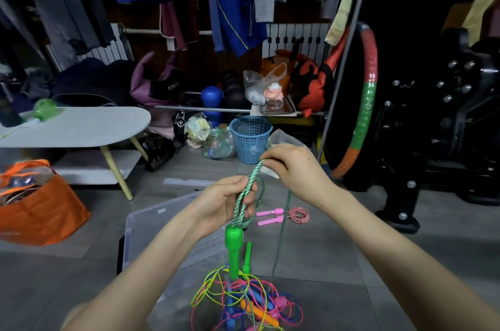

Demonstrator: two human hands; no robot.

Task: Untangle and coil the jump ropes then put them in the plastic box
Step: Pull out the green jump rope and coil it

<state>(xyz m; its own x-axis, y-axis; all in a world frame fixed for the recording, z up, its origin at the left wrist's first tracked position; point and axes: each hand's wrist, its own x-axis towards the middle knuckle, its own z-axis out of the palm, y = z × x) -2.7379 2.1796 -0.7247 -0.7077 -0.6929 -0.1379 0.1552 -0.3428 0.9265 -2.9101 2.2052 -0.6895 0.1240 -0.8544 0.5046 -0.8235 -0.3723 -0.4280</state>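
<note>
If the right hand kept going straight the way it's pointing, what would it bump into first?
Probably the blue basket on the floor. The right hand, pinching the green rope, points toward it, though depth is hard to judge.

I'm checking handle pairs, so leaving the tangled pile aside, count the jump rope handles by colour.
Green handles, hanging from the green rope: 2
Pink handles, beside the coiled rope: 2
Total: 4
</note>
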